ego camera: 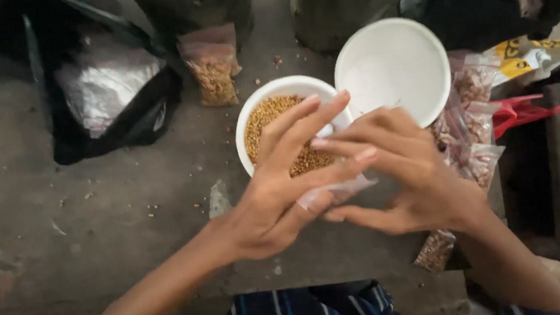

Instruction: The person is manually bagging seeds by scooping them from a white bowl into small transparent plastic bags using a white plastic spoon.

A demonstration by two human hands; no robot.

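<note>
We see a small clear plastic bag (338, 191) pinched between both hands just in front of a white bowl (273, 96) on the desk (128, 213). The bowl already holds a good heap of golden-brown seeds (269, 114); the bag looks nearly flat, so we judge the emptying mostly done. The left hand (277, 199) fingers close on the bag's edge, the right hand (409, 179) fingers grip it too. A second empty white bowl (394, 64) sits touching the first, and further seed packets (213, 71) remain unopened nearby.
</note>
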